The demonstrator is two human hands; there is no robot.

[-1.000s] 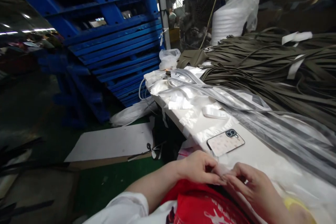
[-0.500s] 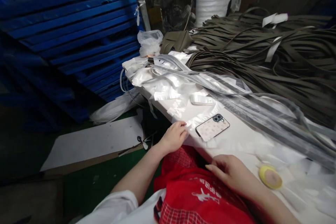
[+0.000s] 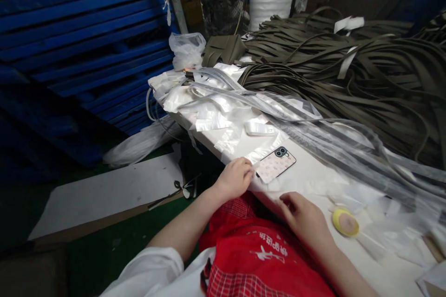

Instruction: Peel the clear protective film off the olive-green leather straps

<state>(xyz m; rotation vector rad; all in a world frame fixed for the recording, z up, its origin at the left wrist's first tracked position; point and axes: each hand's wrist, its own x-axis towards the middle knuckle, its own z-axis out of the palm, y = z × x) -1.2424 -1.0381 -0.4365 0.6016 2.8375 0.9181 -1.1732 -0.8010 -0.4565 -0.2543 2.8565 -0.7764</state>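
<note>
Two bare hands at the edge of a white table [image 3: 308,167], and here's how they stand. The left hand [image 3: 237,178] is at the near edge, palm down, its fingers bent and bunched close together; whether there's anything tucked under them, I can't tell from here. Right beside those fingertips lies the phone [image 3: 275,164], flat on the table, its pale patterned back and two lenses facing up. Over to the right hand [image 3: 303,218], just in front of the edge: fingers loosely curled, half open, a dark gap between thumb and forefinger, and nothing visible in their hold.

Between the hands and the person's body, it's a red apron [image 3: 258,260] with white print and a checked border, and a white sleeve [image 3: 153,269] on the left arm. Beyond the right hand, a round yellow-rimmed disc [image 3: 344,222] sits on the table among thin clear plastic. Past the phone, shiny white strips [image 3: 212,120] lie scattered, then long grey see-through bands [image 3: 331,146] run across, and behind those, what a heap of dark olive straps [image 3: 348,74]! At the far corner, a crumpled plastic bag [image 3: 188,48]; to the left, stacked blue pallets [image 3: 87,32]; down on the green floor [image 3: 101,255], a flat white board [image 3: 108,190].
</note>
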